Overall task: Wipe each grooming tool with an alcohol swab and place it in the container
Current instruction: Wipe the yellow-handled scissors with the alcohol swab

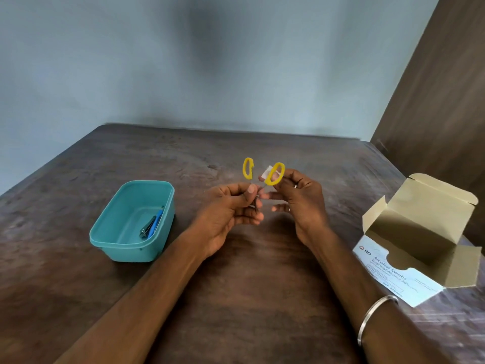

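Two hands hold one pair of scissors [262,177] above the table [236,285], to the right of the teal container [157,198]. The left hand [231,208] grips the blade end, fingers curled round it and thumb pressed on top; the blades are mostly hidden inside this grip. The two yellow handle loops project upward past the fingers and stand spread apart. The right hand [299,198] pinches a small white swab [267,172] against the right-hand loop, with the lower fingers loosely extended toward the left hand. The container sits on the table, well apart from both hands, and holds a nail clipper [146,228] and a blue tool [157,222] lying against its right wall. An opened alcohol swab box [420,240] lies far right of the container. A metal bangle [375,316] circles the right forearm
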Available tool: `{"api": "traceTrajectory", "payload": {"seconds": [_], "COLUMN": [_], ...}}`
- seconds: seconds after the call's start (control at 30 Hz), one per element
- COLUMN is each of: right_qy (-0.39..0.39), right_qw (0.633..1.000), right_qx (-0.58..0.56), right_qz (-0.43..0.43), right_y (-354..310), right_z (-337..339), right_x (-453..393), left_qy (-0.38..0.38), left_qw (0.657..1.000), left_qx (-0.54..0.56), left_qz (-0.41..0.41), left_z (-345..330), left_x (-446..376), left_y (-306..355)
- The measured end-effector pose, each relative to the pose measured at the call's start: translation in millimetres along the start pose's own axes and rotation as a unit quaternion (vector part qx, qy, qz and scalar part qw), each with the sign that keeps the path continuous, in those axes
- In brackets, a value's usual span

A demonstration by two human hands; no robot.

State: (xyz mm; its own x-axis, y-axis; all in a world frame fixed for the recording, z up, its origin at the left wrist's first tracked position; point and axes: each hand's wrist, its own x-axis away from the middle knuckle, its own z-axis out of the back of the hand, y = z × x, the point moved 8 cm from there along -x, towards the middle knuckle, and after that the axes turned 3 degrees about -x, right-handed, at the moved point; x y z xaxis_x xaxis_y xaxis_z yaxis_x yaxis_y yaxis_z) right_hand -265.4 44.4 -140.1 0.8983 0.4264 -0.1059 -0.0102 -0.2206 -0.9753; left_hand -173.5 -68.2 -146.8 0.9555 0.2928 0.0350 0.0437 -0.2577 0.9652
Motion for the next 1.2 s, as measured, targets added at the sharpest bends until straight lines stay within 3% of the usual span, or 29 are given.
{"api": "traceTrajectory", "payload": {"seconds": [0.17, 0.4, 0.6, 0.93, 1.1, 1.2], "right_qy": [0.000, -0.074, -0.132, -0.141, -0.115, -0.079], "right_qw": [1.000, 0.994, 0.990, 0.976, 0.943, 0.926], "right_qx": [-0.004, -0.050, -0.050, 0.068, 0.160, 0.194], "right_qz": [-0.016, -0.069, -0.028, 0.150, 0.269, 0.315], "right_y": [2, 11, 5, -13, -22, -29], "right_z": [-2, -13, -25, -24, -27, -23], "right_x": [0, -1, 5, 5, 9, 10], "left_qy": [-0.028, -0.025, -0.025, -0.076, -0.115, -0.182], "left_qw": [0.998, 0.995, 0.998, 0.988, 0.961, 0.936], "left_qx": [-0.053, -0.099, -0.061, 0.107, 0.221, 0.278], "left_qz": [0.008, 0.014, 0.011, 0.081, 0.120, 0.118], "left_z": [-5, -3, -3, -12, -14, -22], "left_x": [3, 3, 5, 6, 8, 12], "left_y": [-2, -3, 1, -5, -4, -1]}}
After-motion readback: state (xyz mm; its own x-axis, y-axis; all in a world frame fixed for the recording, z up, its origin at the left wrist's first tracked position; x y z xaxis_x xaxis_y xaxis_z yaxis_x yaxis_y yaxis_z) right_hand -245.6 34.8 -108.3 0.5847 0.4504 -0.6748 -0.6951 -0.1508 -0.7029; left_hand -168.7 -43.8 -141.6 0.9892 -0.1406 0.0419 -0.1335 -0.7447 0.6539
